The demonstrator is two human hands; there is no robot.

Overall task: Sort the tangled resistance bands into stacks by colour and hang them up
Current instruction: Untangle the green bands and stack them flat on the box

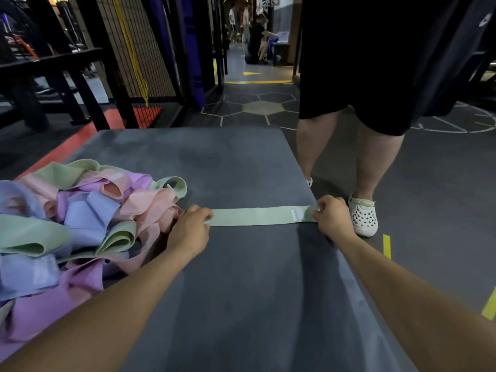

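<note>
A pale green resistance band (pixel 261 216) lies flat and stretched straight across the grey mat (pixel 228 162). My left hand (pixel 191 229) pinches its left end. My right hand (pixel 332 215) pinches its right end at the mat's right edge. A tangled heap of bands (pixel 75 221) in green, pink, purple and blue sits on the left of the mat, just beside my left hand.
A person in black shorts and white clogs (pixel 363 216) stands right beside the mat's right edge. A black mesh rack (pixel 139 49) with a yellow band (pixel 134 57) hanging on it stands at the back left. People are in the far corridor.
</note>
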